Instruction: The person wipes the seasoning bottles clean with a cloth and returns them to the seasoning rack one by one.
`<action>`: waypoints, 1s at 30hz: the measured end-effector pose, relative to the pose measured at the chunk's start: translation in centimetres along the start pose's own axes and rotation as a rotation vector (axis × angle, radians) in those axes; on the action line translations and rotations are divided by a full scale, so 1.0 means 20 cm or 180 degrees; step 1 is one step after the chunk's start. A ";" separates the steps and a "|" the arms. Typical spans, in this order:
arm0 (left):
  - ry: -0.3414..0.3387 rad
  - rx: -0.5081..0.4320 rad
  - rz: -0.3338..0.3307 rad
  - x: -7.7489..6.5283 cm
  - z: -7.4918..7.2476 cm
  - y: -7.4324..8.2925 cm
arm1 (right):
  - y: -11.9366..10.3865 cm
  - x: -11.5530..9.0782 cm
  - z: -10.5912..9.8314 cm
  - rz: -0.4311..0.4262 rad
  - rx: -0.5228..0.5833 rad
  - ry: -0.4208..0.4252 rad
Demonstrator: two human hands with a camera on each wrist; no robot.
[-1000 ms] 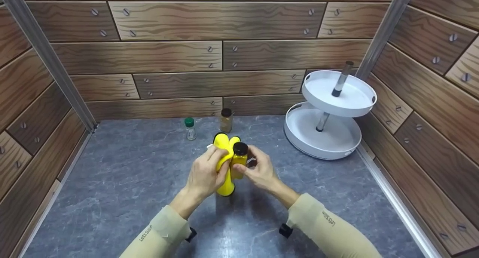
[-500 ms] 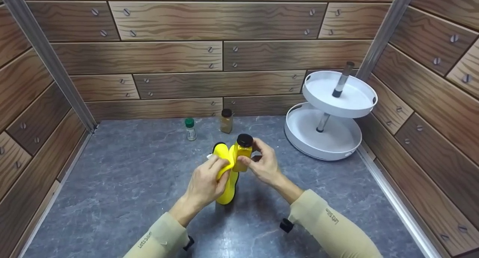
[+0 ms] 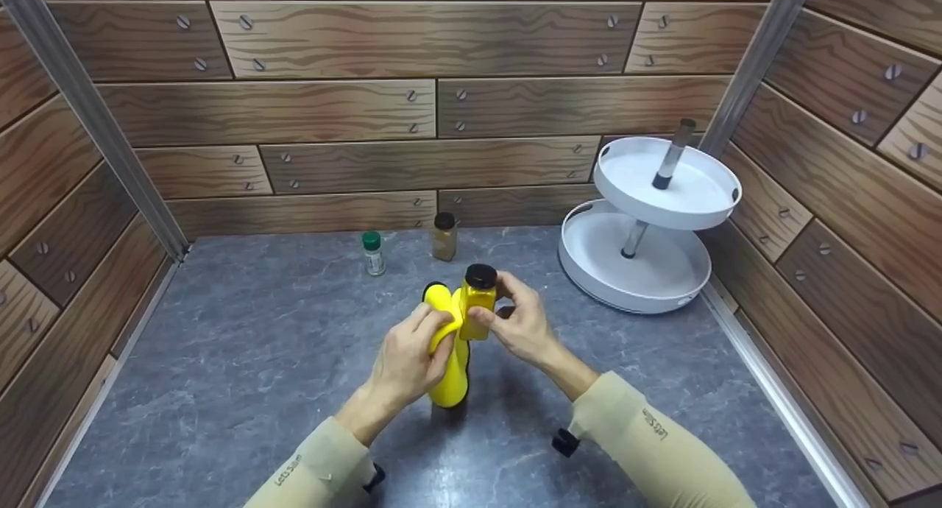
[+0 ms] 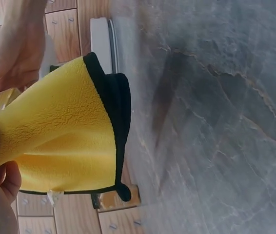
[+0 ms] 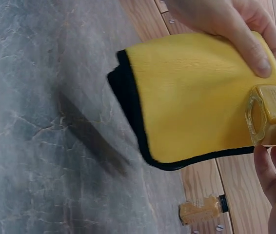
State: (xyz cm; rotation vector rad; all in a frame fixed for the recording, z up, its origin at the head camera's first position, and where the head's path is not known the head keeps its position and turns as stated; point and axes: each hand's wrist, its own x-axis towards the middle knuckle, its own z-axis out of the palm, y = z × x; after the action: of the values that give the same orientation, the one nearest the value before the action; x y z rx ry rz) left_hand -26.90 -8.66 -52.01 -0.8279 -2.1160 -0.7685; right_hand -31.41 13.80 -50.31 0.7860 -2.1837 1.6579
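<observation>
My left hand (image 3: pixel 406 361) grips a yellow cloth with black edging (image 3: pixel 450 361) and presses it against a small jar of yellow spice with a black cap (image 3: pixel 477 302). My right hand (image 3: pixel 519 324) holds that jar upright above the grey counter (image 3: pixel 221 375), thumb on its front and fingers behind. In the left wrist view the cloth (image 4: pixel 65 131) hangs from my fingers. From the right wrist camera the cloth (image 5: pixel 191 102) covers the jar (image 5: pixel 272 114) on one side, and my left hand's fingers (image 5: pixel 235 34) lie over the cloth.
A green-capped jar (image 3: pixel 374 252) and a brown spice jar with a dark cap (image 3: pixel 444 236) stand near the back wall. A white two-tier turntable rack (image 3: pixel 666 199) occupies the back right corner. Wood-pattern walls enclose three sides.
My right hand has raised the yellow jar and shifted it slightly right, away from me. The cloth stays against it in my left hand.
</observation>
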 end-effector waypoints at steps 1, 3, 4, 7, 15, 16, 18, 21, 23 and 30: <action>0.0026 0.0000 -0.0002 0.01 0.00 0.00 | 0.00 -0.01 0.00 0.0005 -0.0004 -0.0015; 0.0087 0.0006 0.0001 0.03 -0.01 0.01 | 0.02 -0.02 0.01 0.0024 0.0005 -0.0045; 0.0119 0.0011 0.0010 0.04 -0.01 0.01 | 0.02 -0.02 0.01 0.0028 0.0027 -0.0066; 0.0206 0.0011 0.0044 0.07 -0.02 0.02 | 0.04 -0.04 0.03 0.0008 0.0052 -0.0130; 0.0219 -0.0015 -0.0007 0.09 -0.04 0.02 | 0.06 -0.08 0.05 -0.0094 -0.0024 -0.0212; 0.0203 -0.0014 -0.0018 0.09 -0.04 0.02 | 0.07 -0.08 0.05 -0.0086 -0.0033 -0.0211; 0.0151 -0.0021 -0.0039 0.08 -0.04 0.02 | 0.07 -0.08 0.05 -0.0082 -0.0031 -0.0211; 0.0112 -0.0034 -0.0031 0.07 -0.04 0.02 | 0.06 -0.09 0.05 -0.0083 -0.0010 -0.0208; 0.0107 -0.0053 -0.0007 0.07 -0.04 0.01 | 0.06 -0.08 0.04 -0.0087 0.0010 -0.0196; 0.0094 0.0028 0.0180 0.01 -0.02 0.00 | 0.05 -0.07 0.03 -0.0029 0.0058 -0.0105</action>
State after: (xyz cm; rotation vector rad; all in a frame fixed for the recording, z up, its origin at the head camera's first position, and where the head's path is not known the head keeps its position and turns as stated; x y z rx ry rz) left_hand -26.88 -8.77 -51.58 -0.8631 -2.0598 -0.7370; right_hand -30.86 13.69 -51.97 0.8325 -2.1868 1.6742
